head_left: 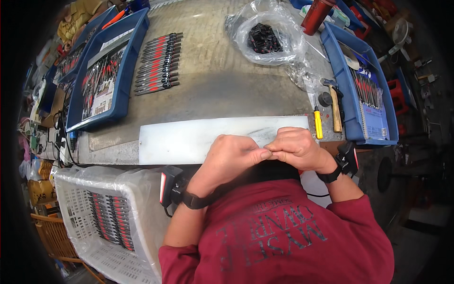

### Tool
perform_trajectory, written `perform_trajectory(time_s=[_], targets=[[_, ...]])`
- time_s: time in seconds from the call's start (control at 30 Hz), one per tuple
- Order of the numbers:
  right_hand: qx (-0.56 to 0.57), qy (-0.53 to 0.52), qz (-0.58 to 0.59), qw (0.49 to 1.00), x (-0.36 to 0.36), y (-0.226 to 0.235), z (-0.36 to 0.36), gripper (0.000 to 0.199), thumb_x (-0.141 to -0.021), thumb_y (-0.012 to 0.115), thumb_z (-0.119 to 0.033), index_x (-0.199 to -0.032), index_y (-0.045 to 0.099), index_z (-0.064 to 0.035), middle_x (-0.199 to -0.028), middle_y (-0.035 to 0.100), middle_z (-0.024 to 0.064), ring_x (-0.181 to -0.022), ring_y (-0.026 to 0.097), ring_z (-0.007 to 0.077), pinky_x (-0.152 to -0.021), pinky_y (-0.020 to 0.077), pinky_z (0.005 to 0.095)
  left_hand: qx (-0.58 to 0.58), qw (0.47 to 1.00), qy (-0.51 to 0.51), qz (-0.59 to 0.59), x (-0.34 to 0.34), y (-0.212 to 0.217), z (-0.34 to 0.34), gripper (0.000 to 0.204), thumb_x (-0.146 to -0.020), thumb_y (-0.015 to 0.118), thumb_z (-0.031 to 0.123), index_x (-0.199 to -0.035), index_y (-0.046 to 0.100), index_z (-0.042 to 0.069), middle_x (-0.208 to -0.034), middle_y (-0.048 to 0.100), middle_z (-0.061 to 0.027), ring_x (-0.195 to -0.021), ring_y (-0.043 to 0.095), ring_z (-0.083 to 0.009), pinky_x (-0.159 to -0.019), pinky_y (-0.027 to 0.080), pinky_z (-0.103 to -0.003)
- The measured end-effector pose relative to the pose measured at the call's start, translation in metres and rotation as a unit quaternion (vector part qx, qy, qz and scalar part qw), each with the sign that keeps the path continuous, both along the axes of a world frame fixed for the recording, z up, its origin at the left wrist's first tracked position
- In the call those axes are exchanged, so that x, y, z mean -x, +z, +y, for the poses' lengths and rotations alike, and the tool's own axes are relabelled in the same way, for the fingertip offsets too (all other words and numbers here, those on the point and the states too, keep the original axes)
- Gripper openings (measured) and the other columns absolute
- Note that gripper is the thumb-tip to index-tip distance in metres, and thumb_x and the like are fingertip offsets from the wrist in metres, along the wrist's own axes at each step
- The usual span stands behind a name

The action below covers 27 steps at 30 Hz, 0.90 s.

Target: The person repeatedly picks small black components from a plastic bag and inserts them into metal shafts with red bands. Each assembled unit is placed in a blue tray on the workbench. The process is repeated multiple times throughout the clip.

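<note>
My left hand and my right hand meet over the near edge of a white board. On both hands the fingers are closed, and the fingertips and thumbs press together. Whatever may be between them is too small or too hidden to make out. The board lies along the front of the worktable. On the far side of the table, slim pen-like pieces in red, black and grey lie side by side in a column.
At left, a blue tray holds more slim pieces. A clear bag contains small black parts. A yellow-handled screwdriver, a hammer and another blue tray are at right. A white lined basket stands lower left.
</note>
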State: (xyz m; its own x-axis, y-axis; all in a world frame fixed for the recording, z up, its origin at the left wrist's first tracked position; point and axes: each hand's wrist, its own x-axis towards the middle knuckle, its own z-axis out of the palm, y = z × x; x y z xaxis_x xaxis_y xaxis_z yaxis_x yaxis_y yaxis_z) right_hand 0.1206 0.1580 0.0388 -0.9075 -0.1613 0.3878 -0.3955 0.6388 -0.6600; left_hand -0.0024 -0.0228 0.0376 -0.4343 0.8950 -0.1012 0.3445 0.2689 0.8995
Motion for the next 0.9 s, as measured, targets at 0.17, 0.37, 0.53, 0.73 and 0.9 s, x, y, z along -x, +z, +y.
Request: perform_trajectory(time_s=[0.17,0.37,0.53,0.73,0.9], targets=[[0.001,-0.007,-0.008,1.000,0.002,0.004,0.006,0.014,-0.074,0.073,-0.011,-0.082,0.067,-0.0017,-0.071,0.064,0.0109,-0.064,0.060,0.0279,-0.060,0.0482,0.0366,-0.016,1.000,0.018,-0.017,-0.004,-0.001,0.003,0.040,-0.083,0.067,0.043,-0.075,0.070,0.003,-0.063,0.060,-0.0181,-0.061,0.061,-0.0349,-0.055,0.047,-0.039],[-0.030,-0.105,0.050,0.993,0.000,-0.006,-0.010,0.014,-0.074,0.073,-0.007,-0.085,0.067,-0.0003,-0.069,0.062,0.0104,-0.061,0.058,0.0264,-0.057,0.0462,0.0350,-0.015,0.995,0.079,0.060,-0.012,-0.003,0.005,0.040,-0.086,0.064,0.041,-0.078,0.069,0.003,-0.065,0.061,-0.0182,-0.062,0.062,-0.0358,-0.057,0.048,-0.040],[0.007,-0.059,0.033,0.998,0.003,-0.003,-0.001,0.015,-0.074,0.073,-0.006,-0.087,0.068,0.0006,-0.068,0.060,0.0104,-0.060,0.056,0.0254,-0.056,0.0449,0.0343,-0.031,0.998,0.051,0.007,-0.007,-0.006,0.004,0.033,-0.091,0.064,0.030,-0.083,0.067,-0.002,-0.059,0.054,-0.0062,-0.058,0.046,-0.0077,-0.053,0.040,-0.026],[0.007,-0.056,0.011,0.998,0.004,0.000,-0.001,0.016,-0.075,0.072,-0.007,-0.088,0.068,0.0005,-0.067,0.059,0.0105,-0.061,0.056,0.0252,-0.057,0.0450,0.0347,-0.039,0.999,0.027,-0.018,-0.001,-0.007,0.000,0.034,-0.095,0.058,0.030,-0.086,0.066,-0.002,-0.059,0.053,-0.0067,-0.059,0.045,-0.0083,-0.053,0.040,-0.027],[0.007,-0.061,-0.019,0.998,0.002,0.002,-0.001,0.013,-0.075,0.072,-0.008,-0.085,0.068,-0.0020,-0.073,0.063,0.0125,-0.067,0.060,0.0294,-0.063,0.0482,0.0372,-0.058,0.998,0.039,-0.007,-0.004,-0.006,0.003,0.035,-0.094,0.060,0.031,-0.082,0.066,-0.002,-0.057,0.048,-0.0028,-0.057,0.041,-0.0072,-0.050,0.036,-0.028]])
